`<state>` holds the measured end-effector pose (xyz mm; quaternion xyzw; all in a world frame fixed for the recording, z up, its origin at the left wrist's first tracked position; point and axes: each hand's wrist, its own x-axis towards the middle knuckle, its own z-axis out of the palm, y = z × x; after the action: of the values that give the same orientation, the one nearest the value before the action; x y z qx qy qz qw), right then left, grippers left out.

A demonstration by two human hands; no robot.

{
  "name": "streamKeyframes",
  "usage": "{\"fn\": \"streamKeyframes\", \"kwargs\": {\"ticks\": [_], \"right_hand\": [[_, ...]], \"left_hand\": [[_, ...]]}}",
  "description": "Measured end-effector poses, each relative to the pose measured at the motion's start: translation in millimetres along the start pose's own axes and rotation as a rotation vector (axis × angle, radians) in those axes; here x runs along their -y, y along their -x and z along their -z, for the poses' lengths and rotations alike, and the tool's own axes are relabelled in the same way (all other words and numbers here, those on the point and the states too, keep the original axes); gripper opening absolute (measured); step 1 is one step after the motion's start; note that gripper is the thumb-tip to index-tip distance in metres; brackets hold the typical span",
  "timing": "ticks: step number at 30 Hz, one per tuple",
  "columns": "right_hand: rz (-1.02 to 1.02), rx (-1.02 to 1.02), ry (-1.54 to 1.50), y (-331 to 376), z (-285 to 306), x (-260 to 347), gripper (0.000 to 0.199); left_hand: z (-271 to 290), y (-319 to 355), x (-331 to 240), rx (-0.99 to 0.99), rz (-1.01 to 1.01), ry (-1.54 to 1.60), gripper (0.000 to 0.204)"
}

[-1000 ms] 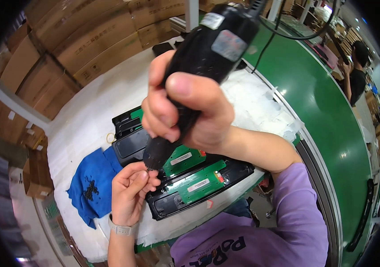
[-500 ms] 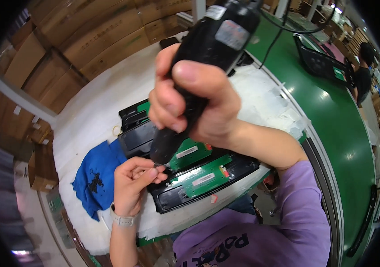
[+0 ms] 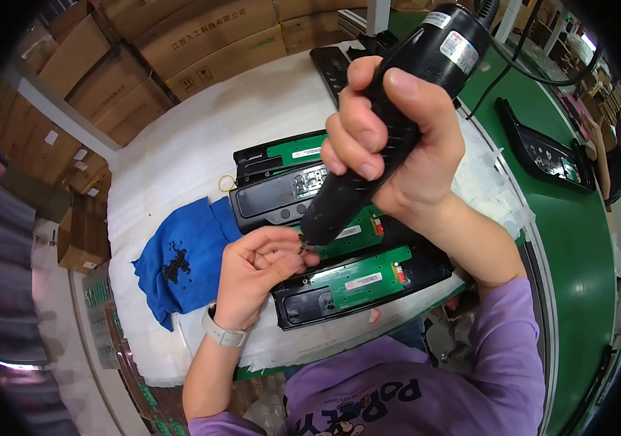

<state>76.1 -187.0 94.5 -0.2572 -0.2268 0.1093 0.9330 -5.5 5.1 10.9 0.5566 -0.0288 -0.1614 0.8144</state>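
Note:
My right hand (image 3: 409, 145) is wrapped around a black electric screwdriver (image 3: 433, 58), tilted with its tip down toward the left. Right at that tip, the thumb and fingers of my left hand (image 3: 249, 272) are pinched together; whatever they hold is too small to make out. Below them lie black plastic panels with green circuit boards. The nearest panel (image 3: 303, 307) carries a green board (image 3: 350, 289) with a white label. Behind it, another green board (image 3: 360, 231) is partly covered by the screwdriver and my fingers.
A blue cloth (image 3: 198, 232) with a heap of small black screws (image 3: 177, 266) lies left of the panels, near a yellow ring (image 3: 227, 183). Cardboard boxes (image 3: 209, 43) stand behind the white-covered table (image 3: 172, 156). Right of it runs a green surface (image 3: 543, 211) bearing another panel (image 3: 543, 156); a person sits beyond.
The whole view has shifted, so the table and panels appear farther right. Both hands stay together at the screwdriver tip, with my right hand still gripping the tool.

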Motion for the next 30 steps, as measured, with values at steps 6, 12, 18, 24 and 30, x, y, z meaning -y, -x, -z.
{"fn": "streamKeyframes", "kwargs": {"ticks": [6,12,18,24,30], "right_hand": [[-0.036,0.093,0.488,-2,21,19,0.019],[0.012,0.113,0.7,-2,34,13,0.026],[0.008,0.095,0.669,-1,33,8,0.018],[-0.041,0.126,0.742,-7,31,2,0.018],[-0.07,0.128,0.759,-4,30,2,0.018]], "left_hand": [[-7,-6,-4,-0.219,-0.059,-0.003,0.019],[-9,-7,1,-0.195,-0.059,-0.061,0.02],[-11,-7,1,-0.208,-0.097,-0.145,0.023],[-9,-8,-2,-0.166,-0.016,-0.216,0.025],[-9,-10,0,-0.055,0.02,-0.186,0.015]]}}
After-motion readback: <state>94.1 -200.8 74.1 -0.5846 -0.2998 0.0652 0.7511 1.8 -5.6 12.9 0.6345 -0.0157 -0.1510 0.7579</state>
